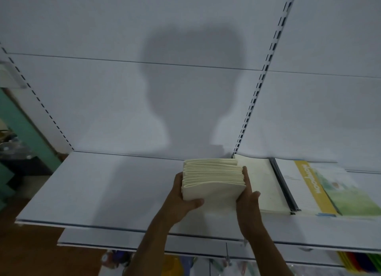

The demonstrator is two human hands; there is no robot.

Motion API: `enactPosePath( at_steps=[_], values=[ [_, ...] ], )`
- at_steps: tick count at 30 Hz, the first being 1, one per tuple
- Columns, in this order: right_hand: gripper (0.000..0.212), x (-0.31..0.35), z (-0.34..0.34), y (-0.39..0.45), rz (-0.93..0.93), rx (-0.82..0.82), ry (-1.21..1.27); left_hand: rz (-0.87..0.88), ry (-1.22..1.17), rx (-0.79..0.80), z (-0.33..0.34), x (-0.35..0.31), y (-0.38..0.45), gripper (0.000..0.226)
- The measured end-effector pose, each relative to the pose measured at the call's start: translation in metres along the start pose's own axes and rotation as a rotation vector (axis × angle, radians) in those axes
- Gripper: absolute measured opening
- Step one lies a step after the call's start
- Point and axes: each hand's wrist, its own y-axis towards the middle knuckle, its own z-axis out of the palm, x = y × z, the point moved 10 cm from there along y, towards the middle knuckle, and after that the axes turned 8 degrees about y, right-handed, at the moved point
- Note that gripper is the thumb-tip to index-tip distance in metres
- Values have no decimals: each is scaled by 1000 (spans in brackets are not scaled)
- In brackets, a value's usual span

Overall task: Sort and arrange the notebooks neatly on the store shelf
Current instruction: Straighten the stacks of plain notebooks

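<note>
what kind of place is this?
Likely a retail store aisle: white gondola shelf with slotted uprights, printed notebooks laid out flat, and both hands setting down a cream notebook stack.

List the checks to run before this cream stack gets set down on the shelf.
1. Both hands on stack of cream notebooks: left hand and right hand clasp its sides. Ok.
2. Stack squared: edges fan unevenly. Not ok.
3. Bare shelf left of the stack. Ok.
4. Neighbouring cream notebook lies flat. Ok.
5. Yellow-and-green notebook lies flat beside it. Ok.
6. Stack resting or lifted: cannot tell.
</note>
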Motion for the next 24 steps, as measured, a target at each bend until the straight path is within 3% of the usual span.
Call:
enactPosePath(
  at_steps=[1, 3, 7, 16, 24],
  values=[
    [102, 1, 2, 0, 2, 92, -61, -6, -4, 12, 0, 1, 1, 83],
    [107, 4, 4, 1, -33, 226, -237, -2, -1, 41, 0, 1, 3, 87],
    [103, 4, 7, 16, -18, 300, -306, 1, -22, 55, 0, 1, 4, 87],
    [59, -11, 12, 20, 102, 169, -183, 20, 22, 34, -1, 3, 7, 90],
    [63, -12, 6, 16, 66, 4, -43, 33, -2, 20, 0, 5, 12, 80]
  ],
)
